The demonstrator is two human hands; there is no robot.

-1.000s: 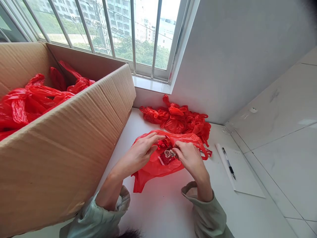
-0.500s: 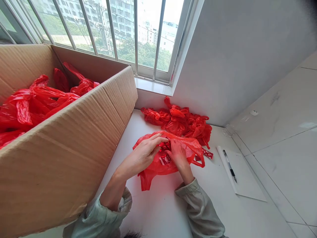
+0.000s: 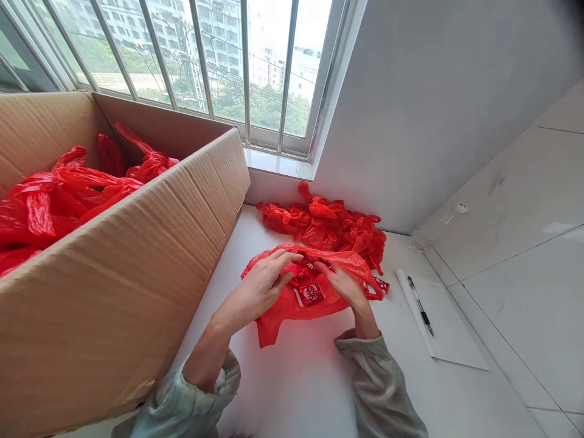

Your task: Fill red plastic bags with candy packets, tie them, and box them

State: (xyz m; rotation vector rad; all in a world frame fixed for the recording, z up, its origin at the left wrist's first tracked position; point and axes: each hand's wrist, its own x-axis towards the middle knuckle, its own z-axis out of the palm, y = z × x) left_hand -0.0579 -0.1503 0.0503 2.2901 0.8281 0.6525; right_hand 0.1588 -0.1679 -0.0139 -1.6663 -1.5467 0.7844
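A thin red plastic bag point(image 3: 292, 309) lies on the white table with its mouth spread open toward me. Inside it are small red packets, one with white print point(image 3: 310, 293) facing up. My left hand point(image 3: 261, 286) rests at the left of the mouth, fingers stretched over the opening and thumb apart. At the right side is my right hand point(image 3: 345, 285), its fingers pointing left into the mouth, partly overlapped by the bag; I see nothing held in it. A red patterned packet point(image 3: 382, 286) pokes out beyond the bag's right handle.
On the left stands a large cardboard box point(image 3: 137, 255) with knotted red bags point(image 3: 68, 188) inside. Crumpled red bags point(image 3: 326, 219) are heaped against the wall behind the open bag. To the right, a black pen point(image 3: 422, 307) lies on white paper point(image 3: 456, 334). A barred window is behind.
My right hand has drawn back to the right from the middle of the bag, uncovering more of the printed packet. My left hand has stayed nearly in place. The view has shifted slightly.
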